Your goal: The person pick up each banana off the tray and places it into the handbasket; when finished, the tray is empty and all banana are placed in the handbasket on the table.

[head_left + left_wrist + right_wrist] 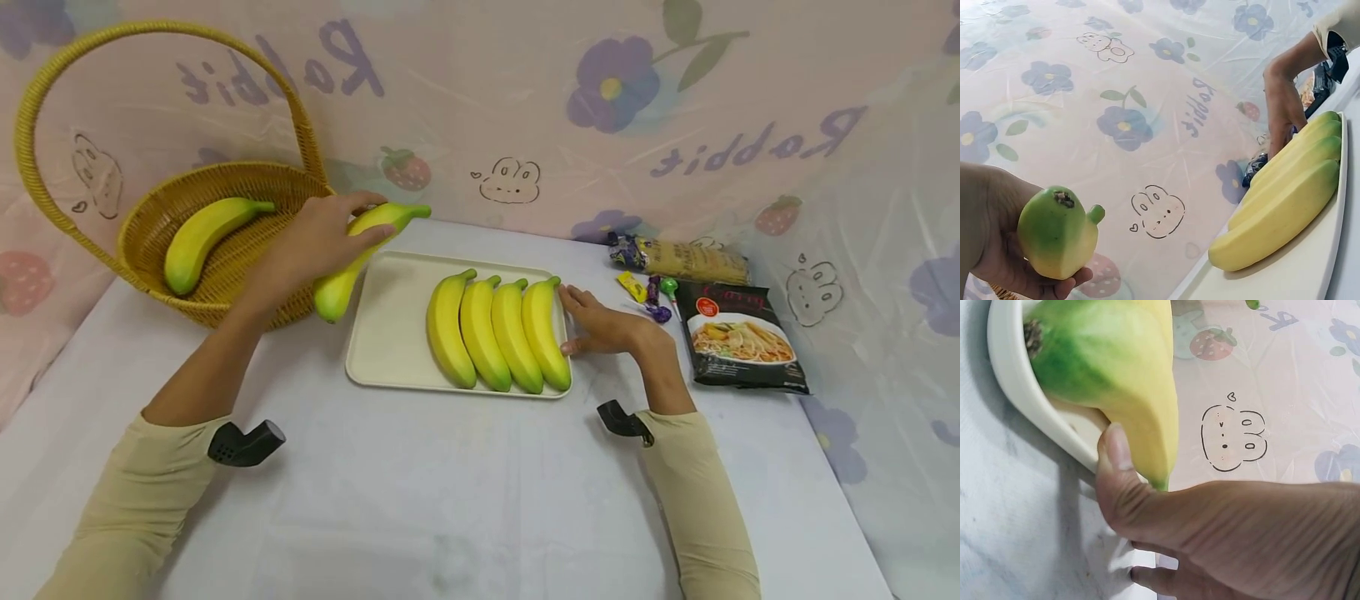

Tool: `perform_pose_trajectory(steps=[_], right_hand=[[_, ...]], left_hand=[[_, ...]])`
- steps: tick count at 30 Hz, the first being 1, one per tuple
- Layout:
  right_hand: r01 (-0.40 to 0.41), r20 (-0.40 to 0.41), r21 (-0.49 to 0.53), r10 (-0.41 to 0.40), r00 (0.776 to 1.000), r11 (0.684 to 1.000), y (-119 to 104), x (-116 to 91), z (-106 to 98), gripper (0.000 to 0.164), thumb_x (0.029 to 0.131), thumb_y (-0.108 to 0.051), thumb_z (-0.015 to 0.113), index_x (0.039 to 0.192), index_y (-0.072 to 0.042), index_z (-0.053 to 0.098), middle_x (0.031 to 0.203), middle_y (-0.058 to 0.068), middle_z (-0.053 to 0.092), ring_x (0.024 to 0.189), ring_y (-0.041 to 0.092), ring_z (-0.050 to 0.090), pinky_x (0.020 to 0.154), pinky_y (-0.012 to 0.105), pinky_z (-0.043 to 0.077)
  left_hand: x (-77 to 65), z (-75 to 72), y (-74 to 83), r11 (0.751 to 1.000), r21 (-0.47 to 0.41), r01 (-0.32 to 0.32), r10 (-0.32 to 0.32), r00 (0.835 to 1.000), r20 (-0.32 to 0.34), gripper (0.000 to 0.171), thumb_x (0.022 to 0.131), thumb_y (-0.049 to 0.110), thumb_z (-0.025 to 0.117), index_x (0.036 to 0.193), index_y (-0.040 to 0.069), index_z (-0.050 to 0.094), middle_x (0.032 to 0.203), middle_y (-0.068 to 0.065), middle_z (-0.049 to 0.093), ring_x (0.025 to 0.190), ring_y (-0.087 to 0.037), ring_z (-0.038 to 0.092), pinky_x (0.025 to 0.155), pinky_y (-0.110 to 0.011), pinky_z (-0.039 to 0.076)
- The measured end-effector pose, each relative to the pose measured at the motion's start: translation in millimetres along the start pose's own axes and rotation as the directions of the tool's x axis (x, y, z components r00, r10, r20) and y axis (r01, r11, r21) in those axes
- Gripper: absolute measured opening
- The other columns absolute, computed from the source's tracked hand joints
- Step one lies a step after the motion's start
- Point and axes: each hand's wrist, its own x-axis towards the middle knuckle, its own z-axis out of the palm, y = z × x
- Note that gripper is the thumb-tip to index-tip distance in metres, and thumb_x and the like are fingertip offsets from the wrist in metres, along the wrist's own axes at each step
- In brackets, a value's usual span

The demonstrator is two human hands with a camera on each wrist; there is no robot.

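My left hand (318, 242) grips a yellow banana (341, 287) with green ends, held above the gap between the wicker basket and the tray. In the left wrist view, the blunt green tip of this banana (1060, 231) points toward the camera. Several more bananas (480, 333) lie side by side on the right half of a cream rectangular tray (390, 333). At the tray's right edge rests my right hand (603, 323), its fingers extended along the rim. The right wrist view has the thumb (1116, 453) at the rim beside the outermost banana (1129, 381).
A wicker basket (142, 242) with a tall handle stands at the left, one banana (206, 242) inside. To the right lie a black noodle packet (742, 337), a long wrapped package (682, 258), small wrapped candies (633, 286) and a green lollipop (669, 286). Patterned cloth hangs behind.
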Motion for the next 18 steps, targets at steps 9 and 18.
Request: perform_pose_trajectory(steps=[9,18], right_hand=[[-0.028,0.004,0.001,0.028,1.000,1.000,3,-3,-3,0.103,0.102,-0.034,0.065,0.166,-0.002,-0.008,0.173,0.027,-0.012,0.161,0.049,-0.010,0.130,0.064,0.004],[-0.050,0.011,-0.049,0.051,0.999,0.998,-4,-1,-4,0.102,0.102,-0.035,0.065,0.166,-0.002,-0.007,0.174,0.026,-0.010,0.162,0.047,-0.006,0.131,0.061,0.008]], left_hand=[[1.0,-14.8,-7.2,0.999,-0.004,0.038,-0.038,0.999,0.006,0.063,0.109,0.044,0.049,0.160,0.007,0.041,0.156,-0.028,0.050,0.140,-0.050,0.050,0.112,-0.067,0.041],[-3.5,-33.9,-24.9,0.997,0.005,0.083,-0.083,0.996,0.020,0.070,0.106,0.036,0.054,0.165,0.006,0.029,0.157,-0.032,0.045,0.138,-0.050,0.047,0.110,-0.068,0.041]])
